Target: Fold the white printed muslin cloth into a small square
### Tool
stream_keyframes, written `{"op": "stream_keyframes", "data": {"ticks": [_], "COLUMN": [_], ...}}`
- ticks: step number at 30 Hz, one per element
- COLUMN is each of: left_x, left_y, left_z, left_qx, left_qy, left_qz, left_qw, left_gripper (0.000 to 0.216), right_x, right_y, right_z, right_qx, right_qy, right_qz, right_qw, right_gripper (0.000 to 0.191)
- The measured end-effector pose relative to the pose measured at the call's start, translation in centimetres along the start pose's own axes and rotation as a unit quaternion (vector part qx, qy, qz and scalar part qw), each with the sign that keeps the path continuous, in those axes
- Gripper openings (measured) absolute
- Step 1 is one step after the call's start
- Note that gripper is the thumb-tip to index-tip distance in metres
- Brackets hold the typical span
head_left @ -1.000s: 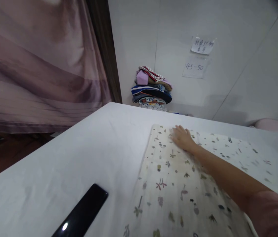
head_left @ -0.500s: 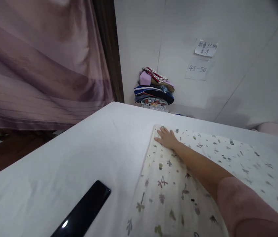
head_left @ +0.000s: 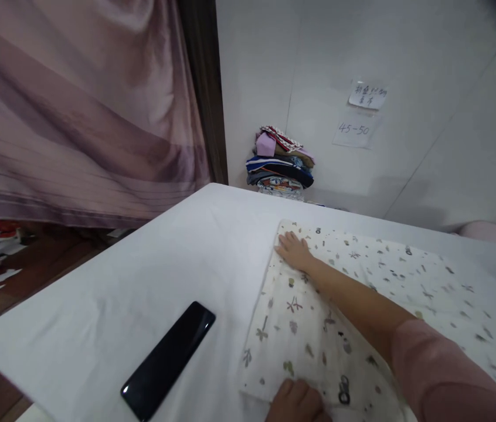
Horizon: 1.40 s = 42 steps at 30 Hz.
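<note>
A cream muslin cloth (head_left: 313, 310) with small printed leaves and plants lies spread over the white table. My right hand (head_left: 295, 252) rests palm down near its far left corner, fingers apart and stretched out, the forearm crossing the cloth from the lower right. At the bottom of the view my left hand (head_left: 296, 402) is at the cloth's near edge, close to the near left corner. Its fingers are curled down onto the fabric; the fingertips and thumb are not clearly seen.
A black phone (head_left: 169, 360) lies on the white tabletop (head_left: 142, 281) left of the cloth. Folded clothes (head_left: 279, 161) are stacked beyond the far edge. A pink curtain (head_left: 76, 117) hangs at the left. Paper notes (head_left: 356, 129) are stuck to the wall.
My left hand has come into view at the cloth's near edge. The right hand stays near the far corner, a little closer to me. The view has shifted, showing more of the table's near left.
</note>
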State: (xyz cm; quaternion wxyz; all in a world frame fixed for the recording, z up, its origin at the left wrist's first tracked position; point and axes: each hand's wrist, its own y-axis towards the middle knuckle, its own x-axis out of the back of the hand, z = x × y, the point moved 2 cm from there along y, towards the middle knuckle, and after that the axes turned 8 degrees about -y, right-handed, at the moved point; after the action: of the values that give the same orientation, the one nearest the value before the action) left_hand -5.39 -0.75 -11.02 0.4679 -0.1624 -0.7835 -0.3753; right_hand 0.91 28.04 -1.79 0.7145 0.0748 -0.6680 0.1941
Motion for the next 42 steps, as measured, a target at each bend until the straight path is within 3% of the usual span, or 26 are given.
{"op": "stream_keyframes", "data": {"ticks": [3, 5, 7, 10, 13, 16, 21, 29, 32, 35, 38, 42], "left_x": [0.8, 2.1, 3.5, 5.3, 6.2, 6.0, 4.5, 2.8, 3.2, 4.8, 6.6, 7.7], "left_y": [1.0, 1.3, 1.5, 1.8, 2.0, 1.8, 1.1, 0.7, 1.1, 1.7, 2.1, 2.4], "left_z": [-0.1, -0.5, -0.8, -1.0, -1.0, -0.7, 0.4, 2.1, 2.2, 1.6, 0.7, -0.1], "left_qx": [-0.028, -0.043, -0.040, -0.024, 0.001, 0.022, 0.017, -0.032, -0.043, -0.032, 0.004, 0.023], "left_qy": [0.022, 0.020, 0.013, -0.014, -0.058, -0.090, -0.133, -0.125, -0.124, -0.138, -0.148, -0.151], "left_qz": [-0.035, -0.045, -0.049, -0.065, -0.058, -0.035, -0.062, -0.083, -0.075, -0.028, -0.019, -0.024], "left_qw": [0.999, 0.998, 0.998, 0.997, 0.997, 0.995, 0.989, 0.988, 0.989, 0.989, 0.989, 0.988], "left_gripper": [0.021, 0.019, 0.017, 0.016, 0.015, 0.017, 0.023, 0.031, 0.033, 0.038, 0.038, 0.035], "right_x": [-0.4, -0.3, 0.1, 0.2, -0.6, -1.3, -1.0, -1.1, -0.4, 0.5, 0.9, -0.4], "right_y": [-5.2, -8.7, -11.5, -14.1, -15.0, -14.9, -14.3, -14.6, -14.6, -15.1, -17.2, -23.9], "right_z": [1.3, 0.5, -1.9, -7.5, -12.8, -15.3, -15.3, -16.0, -15.9, -15.6, -16.0, -19.0], "right_qx": [0.063, 0.071, 0.040, -0.063, -0.164, -0.190, -0.179, -0.159, -0.198, -0.232, -0.214, -0.262], "right_qy": [0.016, 0.015, -0.001, -0.046, -0.073, -0.056, -0.020, -0.032, -0.072, -0.077, -0.049, -0.020], "right_qz": [0.014, 0.019, 0.009, -0.024, -0.021, -0.011, -0.018, -0.105, -0.136, -0.140, -0.153, -0.158], "right_qw": [0.998, 0.997, 0.999, 0.997, 0.984, 0.980, 0.983, 0.981, 0.968, 0.960, 0.963, 0.952], "right_gripper": [0.077, 0.078, 0.078, 0.078, 0.078, 0.076, 0.073, 0.081, 0.087, 0.091, 0.083, 0.073]}}
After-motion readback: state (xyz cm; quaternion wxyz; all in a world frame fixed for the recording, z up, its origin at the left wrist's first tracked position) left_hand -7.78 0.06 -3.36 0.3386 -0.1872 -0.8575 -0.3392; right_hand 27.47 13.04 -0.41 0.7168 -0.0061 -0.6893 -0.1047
